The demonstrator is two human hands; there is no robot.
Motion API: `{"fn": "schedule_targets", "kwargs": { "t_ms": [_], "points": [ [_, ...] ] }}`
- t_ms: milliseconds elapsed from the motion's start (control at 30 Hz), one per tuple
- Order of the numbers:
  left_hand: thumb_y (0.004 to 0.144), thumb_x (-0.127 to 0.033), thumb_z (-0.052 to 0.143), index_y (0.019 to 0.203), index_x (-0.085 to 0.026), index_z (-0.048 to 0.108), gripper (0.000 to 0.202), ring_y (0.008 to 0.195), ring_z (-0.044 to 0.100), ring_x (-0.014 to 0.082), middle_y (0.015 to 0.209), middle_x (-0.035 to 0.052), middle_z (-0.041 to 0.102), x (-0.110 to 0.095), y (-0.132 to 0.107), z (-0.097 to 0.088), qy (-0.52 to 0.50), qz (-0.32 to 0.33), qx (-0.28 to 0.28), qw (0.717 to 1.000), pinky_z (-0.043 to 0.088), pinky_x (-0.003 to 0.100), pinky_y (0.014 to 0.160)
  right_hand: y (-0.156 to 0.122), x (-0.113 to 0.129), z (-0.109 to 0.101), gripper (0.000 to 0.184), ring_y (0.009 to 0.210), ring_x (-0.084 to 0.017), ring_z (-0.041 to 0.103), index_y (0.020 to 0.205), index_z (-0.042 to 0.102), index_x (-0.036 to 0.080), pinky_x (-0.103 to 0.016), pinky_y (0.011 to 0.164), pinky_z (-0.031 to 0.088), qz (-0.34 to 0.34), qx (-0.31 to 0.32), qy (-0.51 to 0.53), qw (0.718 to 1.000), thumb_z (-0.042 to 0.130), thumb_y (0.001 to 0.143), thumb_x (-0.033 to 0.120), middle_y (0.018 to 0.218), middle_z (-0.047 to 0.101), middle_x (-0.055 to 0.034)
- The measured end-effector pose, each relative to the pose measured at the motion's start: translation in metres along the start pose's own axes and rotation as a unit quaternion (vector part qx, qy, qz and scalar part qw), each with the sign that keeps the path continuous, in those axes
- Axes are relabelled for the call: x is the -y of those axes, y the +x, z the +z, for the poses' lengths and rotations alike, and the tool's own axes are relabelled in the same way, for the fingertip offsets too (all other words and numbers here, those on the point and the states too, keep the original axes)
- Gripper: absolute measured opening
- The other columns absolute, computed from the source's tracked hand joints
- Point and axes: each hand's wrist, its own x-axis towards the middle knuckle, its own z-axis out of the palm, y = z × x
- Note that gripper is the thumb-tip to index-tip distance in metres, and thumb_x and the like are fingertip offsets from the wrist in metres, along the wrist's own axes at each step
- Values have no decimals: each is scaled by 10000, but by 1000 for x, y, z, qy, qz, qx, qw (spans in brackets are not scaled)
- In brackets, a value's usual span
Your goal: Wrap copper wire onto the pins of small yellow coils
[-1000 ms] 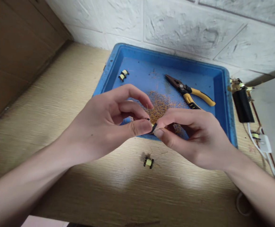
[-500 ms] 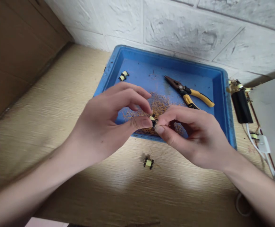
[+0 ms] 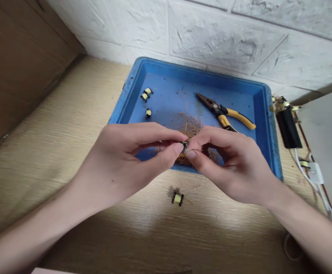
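Just inside left grip [image 3: 123,163]: bobbin [image 3: 184,145]

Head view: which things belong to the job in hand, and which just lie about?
Likely the job's: held coil between left hand and right hand; three coils in tray; front coil; wire scraps.

Seemingly lying about: black cylinder; white block; pliers (unheld, perhaps needed).

The left hand [image 3: 128,167] and right hand [image 3: 228,163] pinch a small dark coil part [image 3: 184,146] over the near side of a blue tray [image 3: 200,70], with yellow-handled pliers [image 3: 215,106] lying at its far right.
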Motion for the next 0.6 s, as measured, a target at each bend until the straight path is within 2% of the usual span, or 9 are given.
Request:
{"fn": "schedule_targets", "kwargs": {
  "t_ms": [167, 267, 367, 500, 600],
  "points": [
    [852, -259, 815, 892, -365, 869, 125, 745, 806, 135, 804, -127, 829, -2, 2, -3, -56, -118, 16, 991, 633, 124, 645, -1, 3, -1, 141, 704, -94, 551, 894, 648, 197, -256, 640, 438, -30, 8, -34, 999, 636, 965, 76, 791, 633, 29],
    [848, -354, 852, 909, -390, 875, 74, 780, 817, 172, 835, -105, 840, -1, 4, -6, -80, -157, 48, 983, 661, 173, 654, -2, 4, -1, 140, 697, -99, 540, 897, 653, 195, -260, 633, 427, -34, 15, -42, 998, 637, 955, 69, 779, 621, 30],
    [859, -363, 859, 949, -378, 877, 93, 799, 807, 182, 909, -81, 851, 1, 3, -9, -99, -154, 65, 981, 666, 212, 659, -2, 4, -1, 137, 701, -107, 545, 897, 655, 198, -267, 635, 428, -31, 14, -45, 998, 633, 957, 76, 782, 624, 25],
    [886, -334, 847, 971, -360, 875, 93, 761, 769, 145, 939, -71, 851, 2, 2, -12, -102, -136, 70, 983, 581, 179, 560, -1, 3, -1, 149, 701, -110, 548, 881, 651, 200, -268, 636, 432, -22, 8, -41, 999, 632, 951, 70, 780, 628, 22],
    [902, -318, 838, 970, -378, 871, 97, 762, 762, 119, 939, -85, 848, 1, 2, -12, -117, -128, 78, 982, 561, 156, 563, 0, 3, -1, 148, 703, -109, 549, 872, 645, 202, -266, 641, 440, -22, 11, -34, 999, 640, 949, 75, 781, 627, 20]
  ]
}}
